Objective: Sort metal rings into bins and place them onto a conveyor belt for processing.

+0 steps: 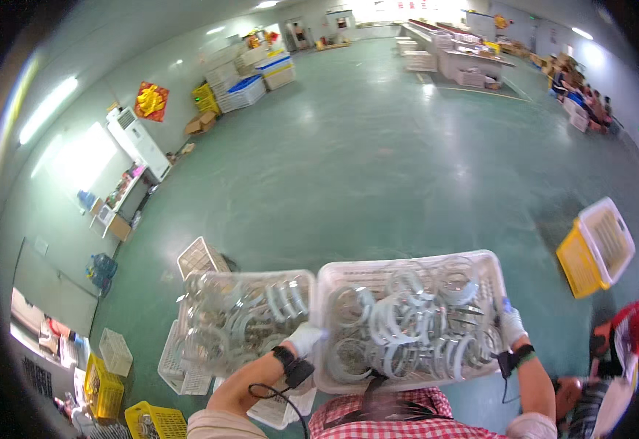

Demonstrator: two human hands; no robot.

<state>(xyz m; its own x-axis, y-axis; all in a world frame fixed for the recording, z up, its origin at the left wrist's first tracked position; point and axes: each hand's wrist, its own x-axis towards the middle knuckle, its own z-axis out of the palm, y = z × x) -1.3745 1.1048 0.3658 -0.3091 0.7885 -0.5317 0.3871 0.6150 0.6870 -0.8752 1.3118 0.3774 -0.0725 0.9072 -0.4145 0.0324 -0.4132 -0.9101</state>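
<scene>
In front of my body is a white plastic basket (415, 260), heaped with clear and white ring-shaped pieces (400, 314); their exact kind is unclear. My left hand (305, 339), in a white glove, grips its left rim, with the fingers partly hidden. On the opposite rim, my right hand (512, 326), also gloved, is closed round the edge. To the left, close beside my left hand, sits a second pale basket (250, 276) holding similar rings. Each wrist wears a dark strap with a small box, and a black cable hangs from the left one.
More baskets stand beneath and beside the second one, including a small white basket (201, 257). Yellow baskets (157, 422) are at lower left. On the right are a yellow-and-white basket stack (596, 249) and a person in red (636, 329). Green floor (378, 168) stretches toward far workbenches (458, 62).
</scene>
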